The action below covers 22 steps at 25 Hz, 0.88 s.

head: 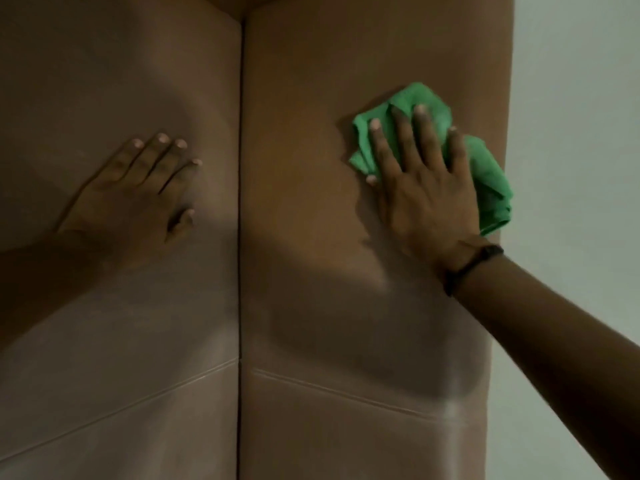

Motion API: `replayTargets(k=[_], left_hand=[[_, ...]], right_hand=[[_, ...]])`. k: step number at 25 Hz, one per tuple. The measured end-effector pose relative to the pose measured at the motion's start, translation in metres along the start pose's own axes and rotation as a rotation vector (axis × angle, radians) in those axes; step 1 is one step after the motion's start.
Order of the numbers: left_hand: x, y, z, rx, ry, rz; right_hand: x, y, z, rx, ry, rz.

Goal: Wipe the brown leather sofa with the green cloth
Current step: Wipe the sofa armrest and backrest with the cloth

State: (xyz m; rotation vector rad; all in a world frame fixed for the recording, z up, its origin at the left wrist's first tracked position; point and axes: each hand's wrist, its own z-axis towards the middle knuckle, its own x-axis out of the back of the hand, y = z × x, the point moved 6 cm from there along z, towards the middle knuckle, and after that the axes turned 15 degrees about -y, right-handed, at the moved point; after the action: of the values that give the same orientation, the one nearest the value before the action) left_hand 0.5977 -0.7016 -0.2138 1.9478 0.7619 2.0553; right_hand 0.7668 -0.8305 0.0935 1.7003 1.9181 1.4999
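Observation:
The brown leather sofa (294, 306) fills almost the whole view, its two cushions split by a dark vertical seam down the middle. My right hand (422, 192) presses flat on the crumpled green cloth (491, 181) against the right cushion, near that cushion's right edge. The cloth shows above my fingertips and to the right of my palm. A dark band circles my right wrist. My left hand (138, 192) lies flat on the left cushion with its fingers spread, holding nothing.
A pale wall or floor surface (575, 116) runs along the right side of the sofa. Stitched seams cross both cushions lower down. My shadow darkens the leather under both arms.

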Motion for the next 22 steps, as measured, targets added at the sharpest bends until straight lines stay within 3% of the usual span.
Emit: replayTargets(k=[4,8,13,14,18,22], left_hand=[[0.011,0.004,-0.006,0.007,0.026,-0.004],[0.014,0.003,-0.006,0.016,-0.033,0.014],[0.02,0.005,-0.006,0.027,-0.041,0.028],[0.02,0.006,-0.006,0.033,-0.053,0.042],[0.019,0.005,-0.004,0.036,-0.097,0.073],[0.025,0.002,-0.003,0.013,-0.179,0.08]], right_hand=[[-0.02,0.0,-0.052,0.183,-0.038,-0.082],[0.015,0.012,0.024,-0.004,-0.028,-0.052],[-0.027,-0.049,-0.04,0.346,-0.208,-0.197],[-0.022,-0.037,-0.031,0.309,-0.164,-0.155],[0.018,-0.013,0.07,-0.131,0.019,0.036],[-0.019,-0.099,0.054,0.091,-0.102,0.051]])
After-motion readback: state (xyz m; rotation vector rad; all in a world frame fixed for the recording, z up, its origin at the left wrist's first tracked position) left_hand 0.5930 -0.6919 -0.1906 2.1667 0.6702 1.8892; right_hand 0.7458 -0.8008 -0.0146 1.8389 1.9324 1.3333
